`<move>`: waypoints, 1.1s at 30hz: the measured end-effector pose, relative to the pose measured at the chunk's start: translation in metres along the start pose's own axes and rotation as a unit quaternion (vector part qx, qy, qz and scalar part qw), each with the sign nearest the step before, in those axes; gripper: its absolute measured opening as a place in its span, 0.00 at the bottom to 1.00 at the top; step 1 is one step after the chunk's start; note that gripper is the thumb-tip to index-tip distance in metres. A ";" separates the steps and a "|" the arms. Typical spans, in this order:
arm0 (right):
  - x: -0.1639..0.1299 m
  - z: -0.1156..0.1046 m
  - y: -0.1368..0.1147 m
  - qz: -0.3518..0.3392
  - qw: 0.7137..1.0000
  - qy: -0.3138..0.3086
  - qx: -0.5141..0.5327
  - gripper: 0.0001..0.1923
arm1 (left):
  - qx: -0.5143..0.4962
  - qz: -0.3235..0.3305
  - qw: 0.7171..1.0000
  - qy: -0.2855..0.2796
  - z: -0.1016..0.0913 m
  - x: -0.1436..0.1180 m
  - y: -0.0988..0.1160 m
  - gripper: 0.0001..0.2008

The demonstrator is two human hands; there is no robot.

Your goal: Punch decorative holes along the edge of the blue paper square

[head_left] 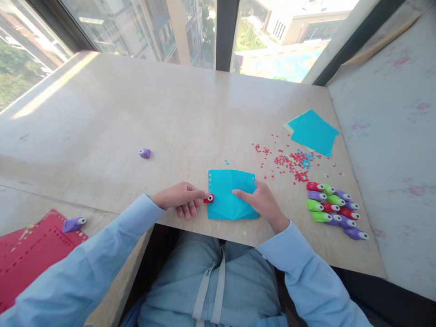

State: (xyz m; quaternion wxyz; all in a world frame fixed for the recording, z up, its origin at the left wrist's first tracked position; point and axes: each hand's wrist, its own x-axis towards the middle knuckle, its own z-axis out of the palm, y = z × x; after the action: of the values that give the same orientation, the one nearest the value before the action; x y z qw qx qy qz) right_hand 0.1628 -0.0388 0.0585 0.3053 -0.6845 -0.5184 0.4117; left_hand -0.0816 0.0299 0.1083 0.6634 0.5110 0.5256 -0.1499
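Note:
A creased sheet of blue paper (221,190) lies at the front edge of the table, with small holes punched along its left edge and upper right corner. My left hand (185,198) pinches a small red craft punch (209,198), which sits on the paper's left edge below the row of holes. Gripping the sheet's right side is my right hand (260,200), its thumb on top and the other fingers mostly hidden underneath.
Red and blue paper cutouts (291,161) are scattered to the right. Several colored punches (332,206) stand grouped near the wall, below more blue paper (315,131). Purple punches lie left, one alone (145,153), another (74,224) on punched red paper (37,254).

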 end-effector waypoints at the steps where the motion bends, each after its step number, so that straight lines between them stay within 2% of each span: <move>1: 0.000 0.000 0.001 -0.006 1.000 -0.001 0.001 0.22 | 0.004 -0.009 1.000 -0.009 -0.002 0.002 0.001 0.30; 5: 0.002 0.001 0.004 -0.043 0.999 0.005 0.011 0.20 | 0.019 -0.028 0.999 -0.019 -0.006 0.008 0.003 0.29; 9: 0.005 0.002 0.005 -0.045 0.999 0.006 0.015 0.20 | 0.019 -0.045 0.999 -0.003 -0.006 0.011 0.004 0.28; 15: 0.009 0.002 0.007 -0.054 0.996 -0.016 0.071 0.18 | -0.009 -0.029 0.999 0.016 -0.005 0.012 0.002 0.26; 19: 0.012 0.003 0.008 -0.058 0.997 0.003 0.055 0.20 | -0.029 -0.020 0.999 0.018 -0.005 0.012 0.001 0.27; 25: 0.014 0.004 0.010 -0.034 0.997 -0.004 0.066 0.24 | -0.014 -0.020 0.999 0.038 -0.001 0.011 0.003 0.25; 33: 0.014 0.003 0.010 -0.061 0.995 -0.019 0.078 0.20 | 0.005 -0.011 0.999 0.042 -0.001 0.014 0.001 0.24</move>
State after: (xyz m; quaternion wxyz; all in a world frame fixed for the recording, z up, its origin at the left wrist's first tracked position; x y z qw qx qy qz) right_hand 0.1660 -0.0284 0.0449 0.3722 -0.6179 -0.5309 0.4448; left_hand -0.0762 0.0360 0.0971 0.6364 0.5143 0.5579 -0.1386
